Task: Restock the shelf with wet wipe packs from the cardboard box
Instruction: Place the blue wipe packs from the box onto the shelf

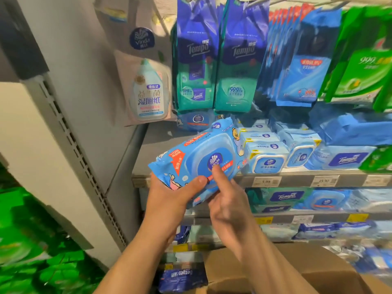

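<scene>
The left hand (169, 198) grips the near end of a glossy, soft blue plastic wet wipe pack with an oval flip lid (199, 160), thumb curled over its top. The right hand (229, 206) touches the lid's front edge with a straight forefinger; its other fingers are loosely bent. The pack is tilted, raised just above the grey metal shelf (146, 158), beside smaller pale blue lidded wipe packs (266, 155). Below the forearms sits a brown cardboard box (275, 270).

I can read "Vinda" on the blue pack (203, 158) I hold, "Tempo" on the tall hanging bags (197, 49), and "5.99" on a shelf price tag (266, 181).
</scene>
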